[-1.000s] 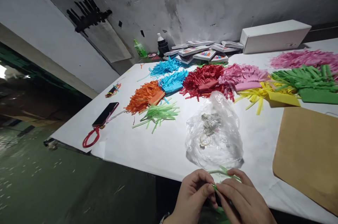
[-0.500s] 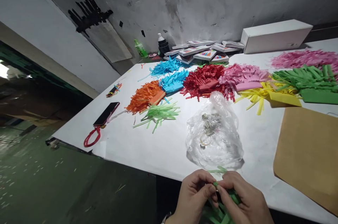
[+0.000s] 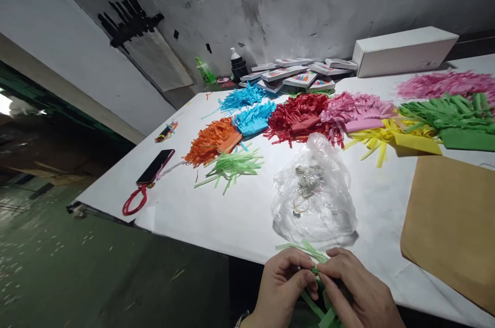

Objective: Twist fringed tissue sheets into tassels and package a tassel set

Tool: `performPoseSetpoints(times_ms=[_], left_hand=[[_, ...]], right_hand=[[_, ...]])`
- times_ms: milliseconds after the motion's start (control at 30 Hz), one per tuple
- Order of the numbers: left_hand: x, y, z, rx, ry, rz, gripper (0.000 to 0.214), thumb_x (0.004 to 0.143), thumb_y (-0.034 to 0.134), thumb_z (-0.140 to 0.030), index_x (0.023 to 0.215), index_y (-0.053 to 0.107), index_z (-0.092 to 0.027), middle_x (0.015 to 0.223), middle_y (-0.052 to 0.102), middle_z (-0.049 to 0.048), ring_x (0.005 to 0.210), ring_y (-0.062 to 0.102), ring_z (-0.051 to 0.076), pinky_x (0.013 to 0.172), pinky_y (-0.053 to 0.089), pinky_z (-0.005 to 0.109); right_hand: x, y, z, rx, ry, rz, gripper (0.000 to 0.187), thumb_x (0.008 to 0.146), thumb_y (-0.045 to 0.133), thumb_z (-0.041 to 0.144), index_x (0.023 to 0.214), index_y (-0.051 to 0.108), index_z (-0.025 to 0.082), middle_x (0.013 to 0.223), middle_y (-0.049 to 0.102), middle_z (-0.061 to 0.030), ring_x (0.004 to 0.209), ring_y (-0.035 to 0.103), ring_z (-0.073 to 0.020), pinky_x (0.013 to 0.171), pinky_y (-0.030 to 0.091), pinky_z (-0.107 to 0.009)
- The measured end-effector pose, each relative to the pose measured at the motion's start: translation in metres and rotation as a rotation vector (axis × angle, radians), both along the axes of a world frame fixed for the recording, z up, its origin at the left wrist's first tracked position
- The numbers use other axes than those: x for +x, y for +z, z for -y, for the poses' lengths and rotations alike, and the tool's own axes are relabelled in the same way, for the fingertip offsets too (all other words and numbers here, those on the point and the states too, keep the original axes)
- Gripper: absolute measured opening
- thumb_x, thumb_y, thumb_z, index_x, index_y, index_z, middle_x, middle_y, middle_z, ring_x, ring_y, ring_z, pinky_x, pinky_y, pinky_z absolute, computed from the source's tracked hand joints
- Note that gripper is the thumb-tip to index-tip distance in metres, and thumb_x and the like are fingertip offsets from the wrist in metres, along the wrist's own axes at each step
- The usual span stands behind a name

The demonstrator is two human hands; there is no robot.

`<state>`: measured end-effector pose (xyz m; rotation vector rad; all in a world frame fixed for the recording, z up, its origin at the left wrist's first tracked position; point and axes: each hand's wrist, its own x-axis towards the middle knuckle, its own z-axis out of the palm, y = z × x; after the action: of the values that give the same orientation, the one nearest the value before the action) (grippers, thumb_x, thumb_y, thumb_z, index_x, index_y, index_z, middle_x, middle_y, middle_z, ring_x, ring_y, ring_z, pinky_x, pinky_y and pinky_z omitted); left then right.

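At the table's front edge my left hand [image 3: 284,284] and my right hand [image 3: 353,287] meet, thumbs and forefingers pinched on a green paper tassel [image 3: 315,269]. Its narrow middle sits between my fingertips. Loose green strips stick out above my hands onto the table, and more hang below, partly hidden by my fingers. Just beyond lies a clear plastic bag [image 3: 328,199] with small metal rings and fittings inside. To the left of the bag is a bunch of light green paper strips [image 3: 232,167].
Fringed paper bundles lie across the white table [image 3: 216,219]: orange [image 3: 211,142], blue [image 3: 253,119], red [image 3: 299,116], pink [image 3: 359,109], yellow [image 3: 415,142] and green [image 3: 460,116]. A brown envelope [image 3: 450,225] lies right, a phone [image 3: 155,167] left. Flat boxes [image 3: 286,72] and a white box [image 3: 402,52] stand behind.
The green strips above my hands have shifted leftward and now spread farther over the table. Both hands keep their pinch in nearly the same place.
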<state>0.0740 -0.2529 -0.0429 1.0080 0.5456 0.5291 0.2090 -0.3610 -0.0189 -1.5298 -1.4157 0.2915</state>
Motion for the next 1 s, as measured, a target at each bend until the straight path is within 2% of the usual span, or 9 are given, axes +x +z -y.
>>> performPoseSetpoints(times_ms=[100,233,333,400,567,633,733,833,1000], left_hand=[[-0.004,0.003,-0.003,0.213,-0.001,-0.039,0.015,0.084,0.078,-0.030,0.081,0.073,-0.016,0.077,0.067,0.0017,0.057,0.065,0.012,0.056,0.054,0.022],[-0.009,0.009,-0.009,0.722,0.031,-0.084,0.007,0.091,0.066,-0.017,0.089,0.073,-0.019,0.078,0.070,0.0039,0.071,0.066,0.014,0.066,0.052,0.021],[-0.011,0.011,-0.010,0.898,0.027,-0.069,0.013,0.091,0.062,-0.011,0.093,0.072,-0.019,0.080,0.071,0.0048,0.075,0.067,0.016,0.070,0.052,0.022],[-0.010,0.011,-0.008,0.824,0.020,-0.083,0.009,0.091,0.064,-0.015,0.091,0.072,-0.018,0.080,0.071,0.0053,0.075,0.067,0.016,0.069,0.052,0.022],[-0.006,0.012,-0.003,0.109,-0.102,-0.181,0.031,0.082,0.079,-0.043,0.076,0.068,-0.014,0.061,0.064,0.0010,0.055,0.060,0.011,0.056,0.047,0.020],[-0.004,0.013,-0.003,-0.065,-0.124,-0.199,0.039,0.073,0.085,-0.047,0.073,0.067,-0.012,0.057,0.062,-0.0003,0.051,0.058,0.010,0.054,0.047,0.020],[-0.001,0.013,-0.005,-0.167,-0.113,-0.192,0.043,0.067,0.089,-0.048,0.072,0.067,-0.012,0.058,0.062,-0.0001,0.047,0.056,0.009,0.051,0.049,0.021],[0.000,0.011,-0.005,-0.188,-0.115,-0.158,0.041,0.069,0.088,-0.047,0.072,0.067,-0.012,0.059,0.062,0.0000,0.046,0.055,0.009,0.048,0.049,0.021],[-0.002,0.010,-0.003,-0.143,-0.108,-0.163,0.038,0.073,0.086,-0.045,0.073,0.068,-0.012,0.059,0.061,-0.0011,0.048,0.057,0.009,0.051,0.048,0.020]], right_hand=[[-0.005,0.002,0.001,-0.130,-0.024,-0.137,0.017,0.098,0.051,0.020,0.088,0.063,0.026,0.078,0.066,0.0027,0.078,0.067,-0.0126,0.076,0.052,-0.020],[-0.008,0.007,-0.001,-0.319,-0.129,-0.406,0.026,0.096,0.053,0.038,0.079,0.068,0.025,0.073,0.068,0.0016,0.066,0.064,-0.0133,0.060,0.049,-0.018],[-0.007,0.010,-0.002,-0.445,-0.105,-0.516,0.029,0.093,0.056,0.044,0.079,0.070,0.023,0.075,0.071,-0.0002,0.068,0.066,-0.0152,0.057,0.047,-0.019],[-0.005,0.011,-0.002,-0.484,-0.068,-0.543,0.029,0.092,0.056,0.045,0.081,0.071,0.023,0.077,0.072,-0.0010,0.070,0.066,-0.0159,0.057,0.047,-0.019],[-0.001,0.013,0.000,-0.474,-0.022,-0.513,0.030,0.095,0.054,0.041,0.079,0.071,0.022,0.072,0.071,-0.0001,0.066,0.066,-0.0147,0.053,0.046,-0.019],[0.000,0.012,0.000,-0.439,0.008,-0.458,0.028,0.097,0.051,0.037,0.081,0.070,0.023,0.072,0.071,0.0013,0.066,0.066,-0.0135,0.053,0.047,-0.018],[0.003,0.008,0.000,-0.315,0.032,-0.256,0.022,0.099,0.051,0.026,0.084,0.067,0.025,0.076,0.070,0.0034,0.069,0.067,-0.0115,0.059,0.050,-0.018],[0.005,0.004,-0.001,-0.120,0.055,0.022,0.018,0.097,0.050,0.012,0.096,0.063,0.024,0.082,0.067,0.0029,0.078,0.068,-0.0114,0.083,0.055,-0.022],[0.006,0.006,-0.003,0.052,0.099,0.254,0.021,0.093,0.045,-0.001,0.095,0.054,0.019,0.075,0.062,0.0022,0.067,0.062,-0.0110,0.104,0.049,-0.035]])
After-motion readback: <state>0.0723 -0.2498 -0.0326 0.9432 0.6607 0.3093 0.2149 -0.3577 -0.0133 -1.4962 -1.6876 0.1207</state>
